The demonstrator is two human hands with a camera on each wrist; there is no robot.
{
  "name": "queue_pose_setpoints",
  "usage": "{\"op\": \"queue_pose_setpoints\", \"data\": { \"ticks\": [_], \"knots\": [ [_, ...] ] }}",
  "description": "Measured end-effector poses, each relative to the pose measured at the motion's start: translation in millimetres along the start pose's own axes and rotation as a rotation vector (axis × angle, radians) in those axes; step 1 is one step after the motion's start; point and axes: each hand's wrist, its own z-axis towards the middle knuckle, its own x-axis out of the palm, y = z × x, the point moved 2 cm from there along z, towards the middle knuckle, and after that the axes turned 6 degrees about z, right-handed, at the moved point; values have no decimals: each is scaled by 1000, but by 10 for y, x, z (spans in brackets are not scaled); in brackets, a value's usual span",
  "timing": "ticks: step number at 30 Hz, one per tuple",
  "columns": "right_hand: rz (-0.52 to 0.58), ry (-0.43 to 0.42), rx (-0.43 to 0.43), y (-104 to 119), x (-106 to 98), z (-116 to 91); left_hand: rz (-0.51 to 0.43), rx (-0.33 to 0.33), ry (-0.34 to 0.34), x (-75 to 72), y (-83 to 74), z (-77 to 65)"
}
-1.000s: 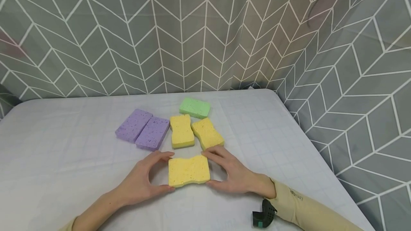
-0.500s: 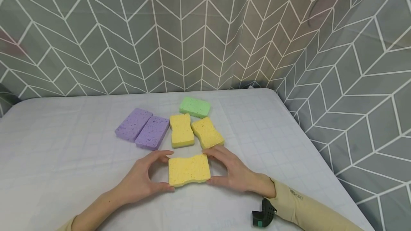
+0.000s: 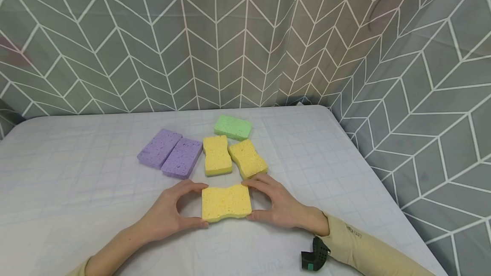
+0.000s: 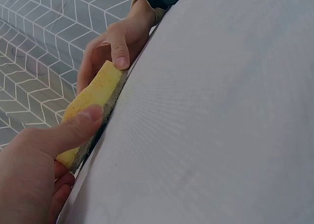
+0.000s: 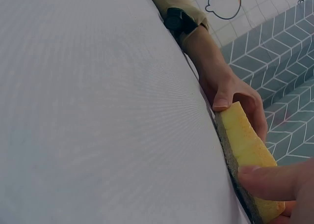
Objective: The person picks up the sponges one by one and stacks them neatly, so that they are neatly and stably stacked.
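- Two patterned expanses dominate my feed: a grey rear curtain (image 3: 215,46) with white chevron lines beyond the table, and a matching side curtain (image 3: 433,110) sloping down the right.
- Below them I see a white tablecloth (image 3: 96,152), faintly gridded, its far corners rounded.
- Through the right wrist camera I also pick up a pale tiled panel (image 5: 265,3) with a cartoon outline touched with orange.
- A tan sleeve (image 3: 374,248) lies across the near right of the cloth.
- The left hand (image 3: 172,212) and right hand (image 3: 276,205) face each other, each in a wide curve, thumb and fingers gripping opposite ends of one sponge.
- That held yellow sponge (image 3: 226,202) lies flat at the near middle; from the wrists I see its darker underside.
- Beyond it I count two purple sponges (image 3: 182,158), two more yellow sponges (image 3: 217,156) and, farthest, a green sponge (image 3: 232,127).
- Smallest is the black device (image 3: 315,254) at the right cuff.
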Motion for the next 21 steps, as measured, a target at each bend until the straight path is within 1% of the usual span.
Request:
{"op": "queue_pose_setpoints", "data": {
  "ticks": [2, 5, 11, 14, 21],
  "knots": [
    [-6, 7, 9, 0, 2, 0, 3, 3, 11, 0, 3, 2],
    [-13, 19, -1, 1, 4, 4, 10, 32, 17, 0, 5, 3],
    [-37, 26, -78, -5, 4, 13, -1, 59, 5, 8, -9, -3],
    [-36, 23, -93, -8, 0, 16, 1, 64, -3, 12, -6, -1],
    [-22, 26, -43, -17, 1, 10, 10, 77, -12, 12, -1, -4]
  ]
}}
